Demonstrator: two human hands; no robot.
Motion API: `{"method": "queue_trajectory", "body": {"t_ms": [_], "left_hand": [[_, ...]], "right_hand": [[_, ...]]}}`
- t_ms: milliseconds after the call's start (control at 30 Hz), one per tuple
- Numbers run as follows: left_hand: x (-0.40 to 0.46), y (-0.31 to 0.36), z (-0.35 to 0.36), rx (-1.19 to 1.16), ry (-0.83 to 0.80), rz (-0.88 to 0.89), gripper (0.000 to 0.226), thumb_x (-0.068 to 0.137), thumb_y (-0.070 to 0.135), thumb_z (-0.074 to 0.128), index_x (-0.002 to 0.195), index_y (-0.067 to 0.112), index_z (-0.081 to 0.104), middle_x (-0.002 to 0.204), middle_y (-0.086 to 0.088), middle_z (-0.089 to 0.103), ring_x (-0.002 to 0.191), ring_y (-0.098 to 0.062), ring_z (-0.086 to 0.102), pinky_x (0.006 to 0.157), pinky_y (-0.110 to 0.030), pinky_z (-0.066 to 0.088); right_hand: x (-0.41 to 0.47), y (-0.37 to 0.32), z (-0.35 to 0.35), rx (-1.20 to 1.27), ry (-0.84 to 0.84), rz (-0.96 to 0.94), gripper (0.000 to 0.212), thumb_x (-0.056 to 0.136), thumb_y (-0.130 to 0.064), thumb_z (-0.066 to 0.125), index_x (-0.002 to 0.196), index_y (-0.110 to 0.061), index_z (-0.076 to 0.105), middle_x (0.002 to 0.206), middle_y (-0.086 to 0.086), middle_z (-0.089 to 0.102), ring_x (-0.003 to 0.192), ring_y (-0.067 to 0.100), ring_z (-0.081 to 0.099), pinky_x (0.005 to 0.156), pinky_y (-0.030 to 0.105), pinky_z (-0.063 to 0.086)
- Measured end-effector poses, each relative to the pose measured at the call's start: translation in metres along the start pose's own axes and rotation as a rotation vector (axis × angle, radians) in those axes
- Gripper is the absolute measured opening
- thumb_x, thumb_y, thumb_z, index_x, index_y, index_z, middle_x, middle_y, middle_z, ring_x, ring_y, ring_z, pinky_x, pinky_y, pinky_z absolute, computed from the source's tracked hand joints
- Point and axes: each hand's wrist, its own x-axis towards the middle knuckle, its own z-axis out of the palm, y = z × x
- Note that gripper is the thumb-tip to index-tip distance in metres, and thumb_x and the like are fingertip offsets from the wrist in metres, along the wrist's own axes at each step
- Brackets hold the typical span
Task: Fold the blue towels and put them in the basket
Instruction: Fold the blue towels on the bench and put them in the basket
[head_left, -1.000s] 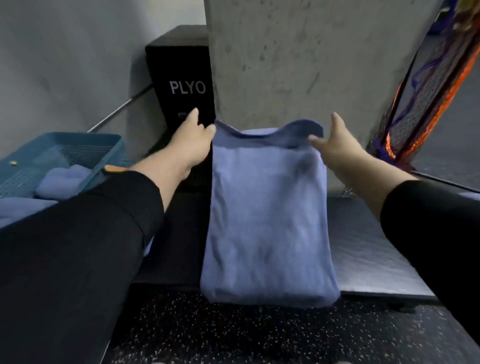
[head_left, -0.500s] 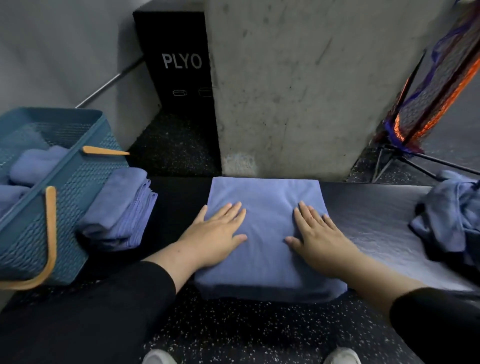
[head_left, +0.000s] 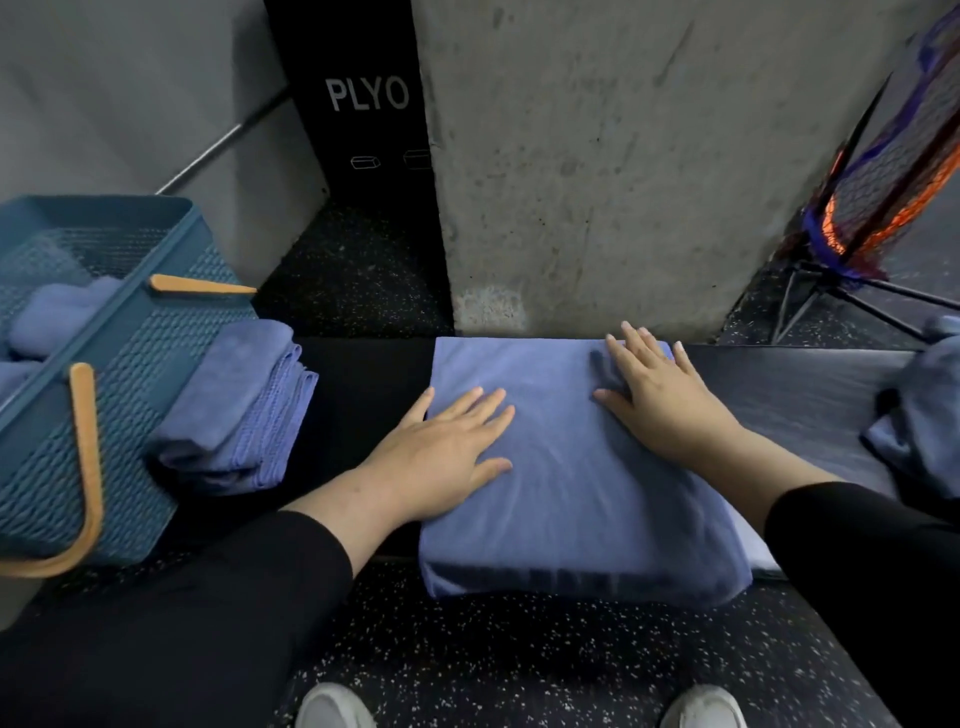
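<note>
A folded blue towel (head_left: 571, 493) lies flat on the dark bench (head_left: 810, 395), its near edge hanging over the front. My left hand (head_left: 441, 457) presses flat on its left side with straight fingers. My right hand (head_left: 660, 395) lies flat on its far right part, fingertips near the far edge. A teal basket (head_left: 135, 364) with tan handles stands at the left and holds folded blue towels (head_left: 47, 322). A stack of folded blue towels (head_left: 244, 410) sits on the bench beside the basket.
Unfolded blue towels (head_left: 930, 410) are heaped at the bench's right end. A concrete pillar (head_left: 623, 156) rises right behind the bench. A black PLYO box (head_left: 363, 104) stands behind left, a netted frame (head_left: 883, 176) behind right. Speckled floor and my shoes show below.
The towel was held up by its top corners, then laid folded on the bench. Both hands went flat onto it; since then my right hand has slid toward the far right edge.
</note>
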Motion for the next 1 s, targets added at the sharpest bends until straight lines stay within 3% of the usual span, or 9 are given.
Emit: {"method": "queue_trajectory", "body": {"t_ms": [100,167,267,400,533,667,767,867,1000], "left_hand": [[0.012,-0.001,-0.002,-0.017,0.013,-0.035,0.068,0.103,0.062,0.018,0.16,0.033,-0.004,0.167,0.015,-0.013,0.153,-0.006,-0.014,0.124,-0.053,-0.005],[0.019,-0.002,-0.003,-0.03,0.015,-0.054,0.067,0.103,0.062,0.018,0.16,0.034,-0.004,0.167,0.015,-0.013,0.153,-0.007,-0.014,0.124,-0.054,-0.005],[0.023,0.0,-0.007,-0.055,0.034,-0.084,0.065,0.104,0.06,0.022,0.16,0.035,0.001,0.168,0.011,-0.01,0.154,-0.009,-0.013,0.124,-0.054,-0.006],[0.015,0.009,-0.007,-0.028,0.205,-0.048,0.056,0.104,0.05,0.039,0.155,0.027,0.031,0.167,0.005,0.021,0.154,-0.01,0.015,0.125,-0.045,0.008],[0.001,0.017,-0.01,-0.073,0.363,0.06,0.033,0.096,0.045,0.056,0.122,0.026,0.055,0.122,0.009,0.062,0.118,-0.017,0.058,0.104,-0.036,0.037],[-0.017,0.024,-0.01,-0.014,0.288,0.134,0.027,0.094,0.052,0.056,0.112,0.032,0.059,0.114,0.012,0.051,0.11,-0.014,0.055,0.095,-0.035,0.041],[-0.031,0.025,-0.007,-0.006,0.161,0.094,0.051,0.091,0.067,0.036,0.127,0.037,0.057,0.124,0.014,0.047,0.119,-0.011,0.048,0.101,-0.033,0.036],[-0.042,0.023,-0.002,-0.024,0.094,0.045,0.078,0.083,0.074,0.015,0.148,0.04,0.042,0.148,0.014,0.037,0.141,-0.009,0.034,0.114,-0.037,0.026],[-0.048,0.026,0.0,-0.029,-0.014,-0.023,0.065,0.102,0.06,0.032,0.16,0.039,0.01,0.168,0.014,-0.004,0.154,-0.006,-0.005,0.125,-0.047,0.0]], "right_hand": [[-0.014,-0.009,-0.012,0.05,0.132,-0.114,0.054,0.102,-0.042,0.048,0.149,-0.016,0.044,0.162,0.007,0.031,0.149,0.024,0.03,0.121,0.052,0.02],[-0.027,-0.017,-0.018,0.069,0.179,-0.198,0.046,0.099,-0.047,0.044,0.13,-0.017,0.061,0.14,0.004,0.056,0.126,0.028,0.055,0.104,0.049,0.043],[-0.049,-0.023,-0.013,0.056,0.141,-0.295,0.033,0.095,-0.049,0.045,0.102,-0.021,0.061,0.103,-0.001,0.057,0.092,0.03,0.059,0.078,0.043,0.05],[-0.078,-0.025,-0.007,-0.005,0.005,-0.275,0.032,0.089,-0.055,0.042,0.099,-0.03,0.058,0.107,-0.008,0.056,0.101,0.021,0.057,0.085,0.039,0.046],[-0.102,-0.021,-0.013,0.008,-0.085,-0.214,0.055,0.087,-0.064,0.031,0.121,-0.032,0.06,0.136,-0.012,0.052,0.126,0.013,0.05,0.104,0.036,0.038],[-0.124,-0.022,-0.017,-0.028,-0.156,-0.196,0.064,0.083,-0.068,0.027,0.133,-0.037,0.051,0.139,-0.013,0.044,0.129,0.012,0.044,0.101,0.03,0.033],[-0.133,-0.023,-0.014,0.016,-0.173,-0.181,0.058,0.09,-0.061,0.028,0.136,-0.032,0.048,0.149,-0.013,0.036,0.136,0.014,0.041,0.111,0.034,0.03],[-0.138,-0.024,-0.008,0.035,-0.243,-0.149,0.062,0.099,-0.058,0.028,0.155,-0.032,0.029,0.167,-0.014,0.006,0.154,0.01,0.006,0.125,0.037,0.008],[-0.132,-0.021,-0.006,-0.012,-0.277,-0.151,0.092,0.082,-0.078,0.002,0.161,-0.031,0.003,0.165,-0.014,-0.013,0.153,0.007,-0.012,0.126,0.038,-0.003]]}}
